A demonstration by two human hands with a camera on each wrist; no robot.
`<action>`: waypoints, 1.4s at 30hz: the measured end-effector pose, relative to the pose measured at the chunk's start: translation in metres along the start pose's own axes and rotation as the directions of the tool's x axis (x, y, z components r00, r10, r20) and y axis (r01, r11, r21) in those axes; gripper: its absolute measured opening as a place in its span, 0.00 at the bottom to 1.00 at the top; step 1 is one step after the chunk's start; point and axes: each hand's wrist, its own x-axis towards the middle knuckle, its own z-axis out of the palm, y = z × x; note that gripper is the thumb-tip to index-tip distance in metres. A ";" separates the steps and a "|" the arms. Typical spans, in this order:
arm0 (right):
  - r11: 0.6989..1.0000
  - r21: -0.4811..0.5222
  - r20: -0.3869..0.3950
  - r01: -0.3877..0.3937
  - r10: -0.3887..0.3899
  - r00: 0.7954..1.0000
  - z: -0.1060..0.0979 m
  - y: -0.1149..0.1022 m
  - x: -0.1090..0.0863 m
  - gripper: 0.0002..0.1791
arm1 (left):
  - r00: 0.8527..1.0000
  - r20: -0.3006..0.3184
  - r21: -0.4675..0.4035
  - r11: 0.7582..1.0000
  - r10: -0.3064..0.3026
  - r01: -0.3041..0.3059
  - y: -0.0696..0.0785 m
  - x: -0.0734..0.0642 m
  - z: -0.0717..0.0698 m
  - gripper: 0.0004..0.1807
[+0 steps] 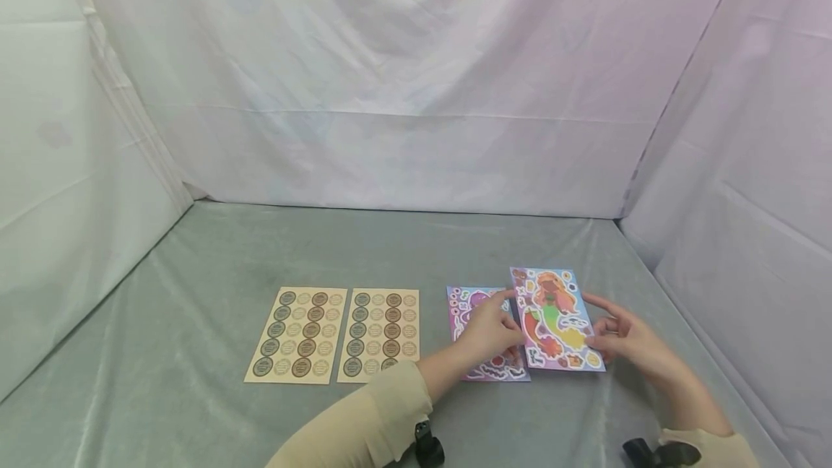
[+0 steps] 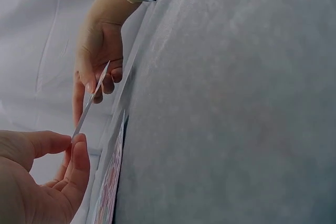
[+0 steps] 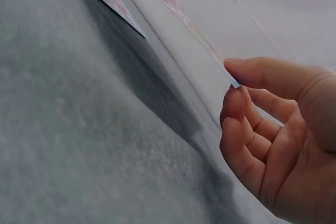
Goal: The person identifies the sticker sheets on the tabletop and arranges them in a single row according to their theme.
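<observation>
Both hands hold a colourful mermaid sticker sheet (image 1: 559,320) above the table, one at each long side. My left hand (image 1: 487,327) pinches its left edge between thumb and fingers, and my right hand (image 1: 627,338) pinches the right edge near the lower part. In the right wrist view the sheet (image 3: 189,24) is seen nearly edge-on, with thumb and fingertip on its corner. A second sticker sheet (image 1: 497,369), purple and pink, lies on the table below the left hand, which partly hides it.
Two beige sheets of round stickers lie side by side to the left: one outer sheet (image 1: 295,334) and one inner sheet (image 1: 379,334), its lower edge near the left sleeve. Grey cloth (image 1: 195,410) covers the table. White curtains (image 1: 416,157) enclose the back and sides.
</observation>
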 end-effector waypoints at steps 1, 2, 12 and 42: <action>1.000 -0.008 -0.005 -0.005 0.005 1.000 0.000 0.001 0.000 0.41 | 1.000 -0.004 0.014 1.000 -0.007 0.007 0.001 0.000 0.001 0.42; 1.000 -0.015 -0.017 -0.017 0.017 1.000 -0.001 0.001 0.000 0.41 | 1.000 -0.008 0.024 1.000 -0.015 0.015 0.001 0.000 0.002 0.42; 0.992 -0.102 -0.065 -0.078 0.072 0.995 -0.004 0.005 -0.001 0.43 | 0.998 -0.049 0.146 0.988 -0.048 0.054 0.002 0.000 0.011 0.41; 0.965 -0.203 -0.054 -0.165 0.157 0.986 -0.003 0.013 0.006 0.44 | 0.986 -0.115 0.446 0.881 -0.120 0.159 0.005 0.006 0.021 0.39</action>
